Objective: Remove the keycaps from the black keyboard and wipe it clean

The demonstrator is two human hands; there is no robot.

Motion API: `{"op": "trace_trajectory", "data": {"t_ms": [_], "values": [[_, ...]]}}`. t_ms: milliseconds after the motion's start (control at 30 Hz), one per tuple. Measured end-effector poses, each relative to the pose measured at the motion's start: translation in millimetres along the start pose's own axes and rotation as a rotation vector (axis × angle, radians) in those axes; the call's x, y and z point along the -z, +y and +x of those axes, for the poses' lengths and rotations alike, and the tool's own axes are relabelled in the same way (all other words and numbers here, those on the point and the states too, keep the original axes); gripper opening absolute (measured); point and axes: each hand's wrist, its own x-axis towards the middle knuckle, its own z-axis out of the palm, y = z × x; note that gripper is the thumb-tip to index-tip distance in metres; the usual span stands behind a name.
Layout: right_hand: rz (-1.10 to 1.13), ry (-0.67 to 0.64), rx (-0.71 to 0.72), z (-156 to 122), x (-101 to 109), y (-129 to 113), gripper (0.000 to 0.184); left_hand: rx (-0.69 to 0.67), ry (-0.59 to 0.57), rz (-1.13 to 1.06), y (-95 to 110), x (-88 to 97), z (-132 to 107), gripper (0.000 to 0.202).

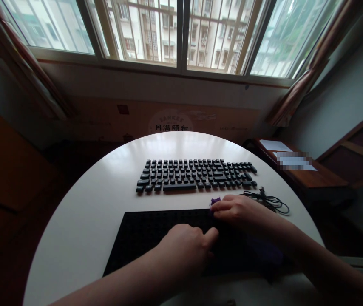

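Observation:
A black keyboard base [143, 229] with its keycaps off lies on the near part of the white round table [73, 221]. My right hand [237, 209] is closed at the base's far edge, pinching a purple cloth [215, 200]. More of the purple fabric shows dimly beneath my right forearm. Over the middle of the base, my left hand [188, 246] is curled with its fingertips turned down and hidden; I cannot make out what is in it. Beyond the base, loose black keycaps [181, 173] are laid out in keyboard order, the long spacebar [180, 187] in the near row.
A coiled black cable [269, 201] lies right of the keycaps, close to my right forearm. Papers [275, 145] rest on a brown wooden surface [321, 180] to the right. A barred window [181, 34] and a large printed box [98, 114] are beyond the table.

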Motion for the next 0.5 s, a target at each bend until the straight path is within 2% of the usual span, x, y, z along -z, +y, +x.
{"op": "trace_trajectory", "data": {"t_ms": [167,267,367,500], "values": [[0.022,0.025,-0.059,-5,-11,4,0.021,0.009,0.004,-0.013,1,1.3,-1,0.032],[0.16,0.128,-0.062,-11,-12,8,0.014,0.012,0.009,-0.016,1,0.2,-2,0.031],[0.308,0.397,-0.106,-24,-5,11,0.011,0.016,0.006,-0.014,0,-1.6,0,0.03],[0.32,0.817,-0.339,-49,6,21,0.008,0.028,-0.019,-0.014,1,-0.2,1,0.032]]}}
